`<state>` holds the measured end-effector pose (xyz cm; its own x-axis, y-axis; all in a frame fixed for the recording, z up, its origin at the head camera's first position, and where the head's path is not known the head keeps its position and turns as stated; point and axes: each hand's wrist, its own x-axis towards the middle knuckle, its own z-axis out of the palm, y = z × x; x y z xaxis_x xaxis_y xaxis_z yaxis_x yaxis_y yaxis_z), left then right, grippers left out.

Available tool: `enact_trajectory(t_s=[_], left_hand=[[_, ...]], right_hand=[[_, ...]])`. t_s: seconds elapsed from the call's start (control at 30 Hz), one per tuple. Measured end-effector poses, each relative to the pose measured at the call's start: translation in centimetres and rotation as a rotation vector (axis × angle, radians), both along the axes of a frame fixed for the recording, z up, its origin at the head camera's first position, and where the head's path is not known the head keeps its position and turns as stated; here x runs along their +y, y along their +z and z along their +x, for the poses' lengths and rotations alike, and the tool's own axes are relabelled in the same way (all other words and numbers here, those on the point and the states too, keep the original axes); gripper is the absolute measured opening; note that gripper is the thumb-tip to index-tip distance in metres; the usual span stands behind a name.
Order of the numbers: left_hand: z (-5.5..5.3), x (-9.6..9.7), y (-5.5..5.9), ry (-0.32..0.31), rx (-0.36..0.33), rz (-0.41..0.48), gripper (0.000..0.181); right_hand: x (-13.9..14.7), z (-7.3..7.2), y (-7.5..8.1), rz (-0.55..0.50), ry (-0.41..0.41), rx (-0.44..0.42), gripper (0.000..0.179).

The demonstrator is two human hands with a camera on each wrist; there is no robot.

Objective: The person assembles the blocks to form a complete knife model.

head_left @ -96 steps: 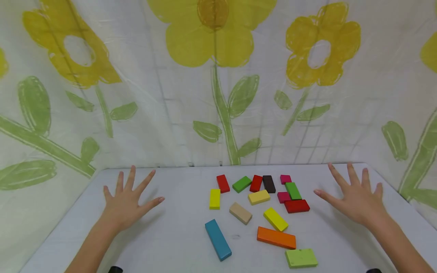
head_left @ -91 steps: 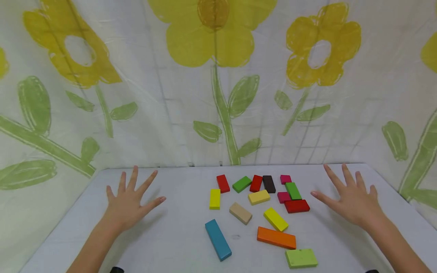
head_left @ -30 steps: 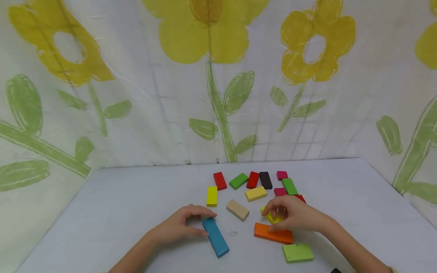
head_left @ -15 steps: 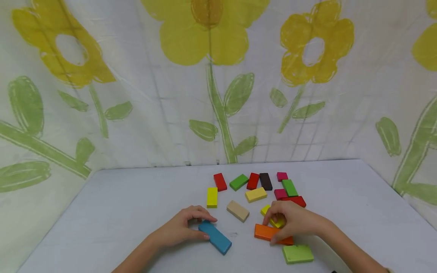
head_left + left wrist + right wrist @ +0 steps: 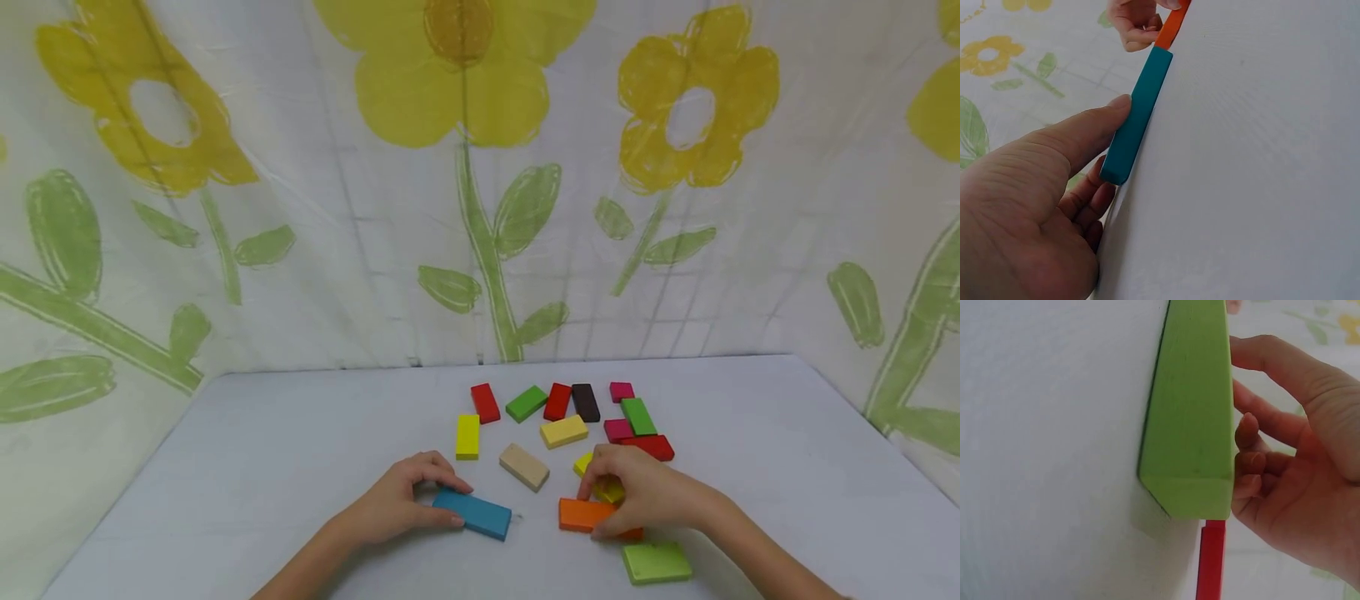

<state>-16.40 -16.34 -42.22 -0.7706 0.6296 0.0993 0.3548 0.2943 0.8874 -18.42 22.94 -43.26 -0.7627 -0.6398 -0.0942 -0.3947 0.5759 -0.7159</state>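
Observation:
In the head view my left hand [image 5: 390, 504] pinches the left end of a long blue block [image 5: 486, 517] between thumb and fingers. The left wrist view shows the thumb pressed along that blue block [image 5: 1138, 119]. To the right, my right hand [image 5: 652, 493] pinches a long orange block [image 5: 579, 515], thumb on its near side and index finger on its far side. The two blocks lie on the white table, ends facing each other across a small gap. A light green block [image 5: 1191, 425] hides the right hand's grip in the right wrist view.
A yellow block [image 5: 585, 463] lies partly under the right hand's fingers. Behind it are a tan block [image 5: 523, 467], a pale yellow block [image 5: 564, 432], a dark block [image 5: 586, 403] and several red, green and pink ones. The light green block [image 5: 657, 563] lies nearest the front. A flowered curtain [image 5: 337, 275] stands behind the table.
Both hands, earlier spread open above the table, have come inward onto the blocks. The left hand has turned the blue block from a steep slant to nearly sideways. The orange block has barely moved.

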Motion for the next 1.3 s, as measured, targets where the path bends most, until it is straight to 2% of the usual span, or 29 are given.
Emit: enact_trajectory(t_s=[0.07,0.17,0.27,0.37,0.57,0.7,0.9,1.03,1.17,1.3], left_hand=[[0.0,-0.1,0.1,-0.003,-0.01,-0.01,0.031],[0.0,-0.1,0.3,-0.01,-0.027,-0.018,0.031],[-0.1,-0.3,0.4,-0.013,-0.034,-0.02,0.03],[-0.1,-0.4,0.6,-0.008,-0.029,-0.022,0.028],[-0.2,-0.6,0.8,0.03,0.003,-0.072,0.026],[-0.4,-0.9,1.1,0.057,0.026,-0.118,0.024],[-0.6,-1.3,1.3,0.084,0.055,-0.143,0.024],[-0.8,-1.6,1.2,0.11,0.047,-0.159,0.024],[-1.0,-2.0,1.3,0.141,0.026,-0.183,0.024],[-1.2,-2.4,1.4,0.16,0.033,-0.2,0.024]], right_hand=[[0.4,-0.5,-1.1,-0.002,0.005,0.004,0.034],[0.7,-1.0,-1.9,0.016,0.005,-0.01,0.035],[0.6,-1.2,-2.1,0.027,-0.002,-0.032,0.033],[-0.1,-0.7,-0.9,0.011,0.021,-0.023,0.031],[-3.0,1.4,4.3,-0.01,0.053,0.009,0.023],[-4.7,1.7,5.9,-0.003,0.041,-0.011,0.022],[-6.8,1.4,6.4,-0.013,0.038,-0.057,0.022],[-7.8,1.4,6.5,-0.012,0.05,-0.07,0.022],[-8.5,1.3,6.2,-0.017,0.058,-0.098,0.022],[-8.7,0.9,5.5,-0.038,0.096,-0.119,0.02]])
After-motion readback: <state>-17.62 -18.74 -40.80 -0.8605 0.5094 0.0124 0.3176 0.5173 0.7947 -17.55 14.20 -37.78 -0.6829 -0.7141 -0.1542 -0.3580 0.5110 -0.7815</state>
